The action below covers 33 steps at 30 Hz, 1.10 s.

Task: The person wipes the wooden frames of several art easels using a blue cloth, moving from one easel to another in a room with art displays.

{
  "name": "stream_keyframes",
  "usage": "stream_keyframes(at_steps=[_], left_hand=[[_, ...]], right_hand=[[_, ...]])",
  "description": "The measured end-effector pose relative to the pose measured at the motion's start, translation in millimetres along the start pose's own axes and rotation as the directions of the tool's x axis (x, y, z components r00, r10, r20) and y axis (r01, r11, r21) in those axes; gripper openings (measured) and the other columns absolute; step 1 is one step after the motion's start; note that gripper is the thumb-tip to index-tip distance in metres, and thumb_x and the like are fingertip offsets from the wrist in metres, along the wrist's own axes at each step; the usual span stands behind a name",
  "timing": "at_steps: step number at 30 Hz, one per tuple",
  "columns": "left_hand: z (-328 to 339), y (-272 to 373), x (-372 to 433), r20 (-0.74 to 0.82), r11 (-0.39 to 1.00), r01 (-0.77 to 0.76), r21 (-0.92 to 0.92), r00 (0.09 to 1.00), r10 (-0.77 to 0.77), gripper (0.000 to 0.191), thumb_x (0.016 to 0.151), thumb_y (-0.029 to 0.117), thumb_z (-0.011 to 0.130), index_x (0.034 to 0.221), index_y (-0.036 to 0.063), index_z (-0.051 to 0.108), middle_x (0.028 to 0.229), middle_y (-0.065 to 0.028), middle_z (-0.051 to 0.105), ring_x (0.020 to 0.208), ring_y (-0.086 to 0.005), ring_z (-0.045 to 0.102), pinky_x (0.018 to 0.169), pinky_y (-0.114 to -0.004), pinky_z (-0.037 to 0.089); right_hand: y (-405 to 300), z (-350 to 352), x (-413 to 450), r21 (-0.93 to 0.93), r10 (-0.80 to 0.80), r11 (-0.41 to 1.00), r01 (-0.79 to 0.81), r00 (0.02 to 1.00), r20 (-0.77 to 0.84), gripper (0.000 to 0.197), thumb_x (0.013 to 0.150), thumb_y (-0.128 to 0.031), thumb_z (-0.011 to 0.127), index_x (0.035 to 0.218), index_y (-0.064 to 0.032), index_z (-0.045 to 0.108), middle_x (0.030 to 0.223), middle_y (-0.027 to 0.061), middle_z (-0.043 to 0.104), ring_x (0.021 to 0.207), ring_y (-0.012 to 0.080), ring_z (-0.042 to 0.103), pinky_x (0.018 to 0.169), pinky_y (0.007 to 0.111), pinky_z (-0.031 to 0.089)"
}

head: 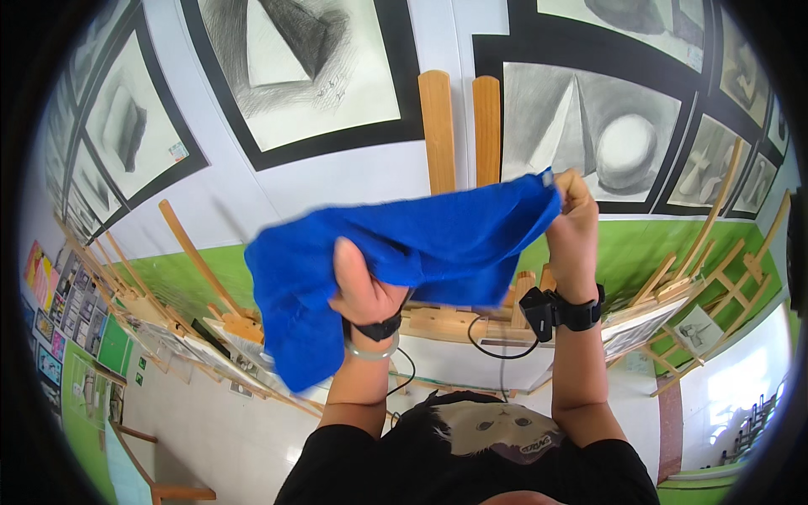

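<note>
A blue cloth (404,233) is stretched out in the air between my hands, in front of a wooden easel (437,132). My right hand (573,202) pinches its upper right corner, where a small pale tag shows. Lower down, my left hand (369,290) is closed around the cloth with the thumb pointing up. One side of the cloth hangs loose past my left wrist. Black bands circle both wrists, and a black device (536,314) with a cable sits at the right one. Part of the easel and whatever lies right behind the cloth are hidden.
Framed pencil drawings (593,132) cover the wall ahead, above a green lower band. More wooden easels (205,265) stand at the left, and others (726,278) at the right, some with drawing boards. A wooden stool or bench (183,492) is at the lower left.
</note>
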<state>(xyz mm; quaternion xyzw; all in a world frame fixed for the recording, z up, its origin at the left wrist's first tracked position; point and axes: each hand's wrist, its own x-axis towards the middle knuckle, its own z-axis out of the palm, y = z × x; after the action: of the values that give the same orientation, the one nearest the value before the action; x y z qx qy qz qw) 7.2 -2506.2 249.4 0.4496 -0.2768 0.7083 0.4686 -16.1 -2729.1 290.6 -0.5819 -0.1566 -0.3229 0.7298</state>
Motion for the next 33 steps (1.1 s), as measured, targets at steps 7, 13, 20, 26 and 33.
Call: stream_keyframes(at_steps=[7, 13, 20, 26, 33], left_hand=[[8, -12, -10, 0.009, 0.999, 0.019, -0.029, 1.000, -0.019, 0.043, 0.094, 0.012, 0.066, 0.133, -0.0022, 0.054, 0.124, -0.0140, 0.063, 0.102, -0.0226, 0.063, 0.092, -0.034, 0.049], [12, -15, 14, 0.058, 0.999, -0.020, -0.025, 0.998, 0.022, 0.036, 0.095, 0.012, 0.065, 0.127, -0.0014, 0.060, 0.119, -0.0122, 0.067, 0.096, -0.0199, 0.064, 0.088, -0.032, 0.050], [87, -18, 70, 0.142, 0.952, 0.144, -0.269, 0.984, -0.109, 0.033, 0.098, 0.013, 0.062, 0.127, -0.0011, 0.063, 0.112, -0.0059, 0.069, 0.090, -0.0119, 0.063, 0.081, -0.025, 0.050], [118, -61, 65, 0.419, 0.922, 0.329, -0.205, 0.880, -0.221, 0.040, 0.100, 0.015, 0.059, 0.136, -0.0007, 0.056, 0.133, -0.0103, 0.062, 0.117, -0.0151, 0.059, 0.103, -0.027, 0.043], [123, -76, 79, 0.559, 0.861, 0.506, -0.044, 0.727, -0.399, 0.034, 0.091, -0.004, 0.057, 0.121, 0.0033, 0.069, 0.095, -0.0039, 0.073, 0.081, -0.0076, 0.063, 0.076, -0.021, 0.050]], right_hand=[[70, -59, -48, -0.558, 0.412, 0.769, -0.313, 0.910, 0.057, 0.017, 0.092, -0.015, 0.065, 0.082, -0.0031, 0.060, 0.073, 0.0007, 0.061, 0.068, 0.0132, 0.058, 0.059, 0.028, 0.048], [65, -35, -70, 0.021, 0.244, 0.967, -0.252, 0.950, 0.193, 0.036, 0.102, -0.021, 0.056, 0.134, -0.0043, 0.052, 0.125, 0.0085, 0.062, 0.110, 0.0194, 0.062, 0.092, 0.035, 0.053], [60, 46, 41, 0.327, -0.165, 0.939, 0.103, 0.972, 0.170, 0.058, 0.100, -0.011, 0.057, 0.152, -0.0052, 0.030, 0.141, 0.0102, 0.049, 0.125, 0.0178, 0.051, 0.106, 0.035, 0.044], [44, 82, 99, -0.034, -0.292, 0.951, 0.308, 0.929, 0.228, 0.049, 0.095, -0.011, 0.064, 0.139, -0.0018, 0.045, 0.122, 0.0087, 0.060, 0.111, 0.0172, 0.058, 0.097, 0.031, 0.047], [32, 88, 110, -0.438, -0.278, 0.842, 0.314, 0.949, 0.147, 0.019, 0.084, -0.001, 0.059, 0.100, 0.0018, 0.069, 0.097, 0.0286, 0.067, 0.095, 0.0454, 0.064, 0.080, 0.040, 0.052]])
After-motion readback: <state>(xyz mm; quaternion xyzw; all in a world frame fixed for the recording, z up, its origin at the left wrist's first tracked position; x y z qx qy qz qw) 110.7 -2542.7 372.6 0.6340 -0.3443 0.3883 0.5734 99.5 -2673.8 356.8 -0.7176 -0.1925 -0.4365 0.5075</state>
